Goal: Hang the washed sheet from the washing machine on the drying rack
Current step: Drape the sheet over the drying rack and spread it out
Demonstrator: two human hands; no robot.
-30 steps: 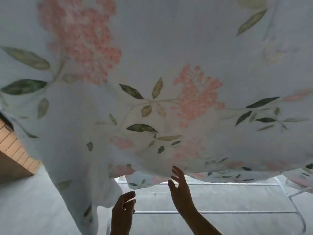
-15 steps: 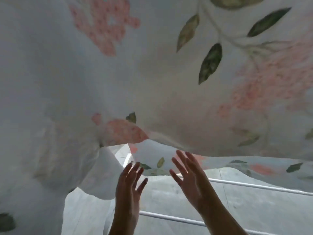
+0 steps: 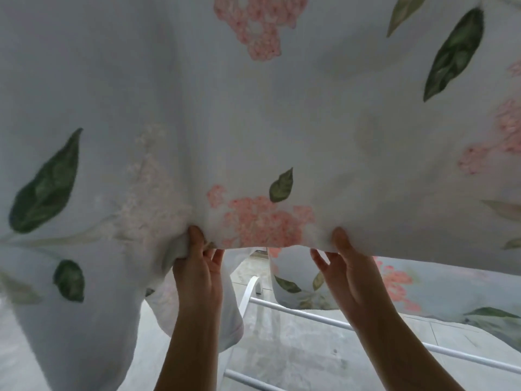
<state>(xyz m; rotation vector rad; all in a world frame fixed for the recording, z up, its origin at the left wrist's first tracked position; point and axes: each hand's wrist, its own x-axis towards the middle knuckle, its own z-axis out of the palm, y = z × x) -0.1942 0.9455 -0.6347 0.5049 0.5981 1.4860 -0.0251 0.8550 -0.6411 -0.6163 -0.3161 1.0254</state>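
The washed sheet [image 3: 282, 122], pale with pink flowers and green leaves, hangs in front of me and fills most of the head view. My left hand [image 3: 197, 266] pinches a bunched fold at its lower edge, thumb on the front and fingers behind. My right hand [image 3: 344, 263] pinches the same edge further right, thumb pressed on the cloth. Below the edge, white bars of the drying rack [image 3: 324, 316] show between my forearms. More of the sheet [image 3: 423, 289] lies draped over the rack behind.
A grey concrete floor [image 3: 296, 359] lies under the rack. Another rack bar [image 3: 253, 380] crosses low between my arms. The sheet hides everything above and to both sides.
Both hands rose from open and free under the sheet to grasp its lower edge. The cloth now hangs closer and lower in the view.
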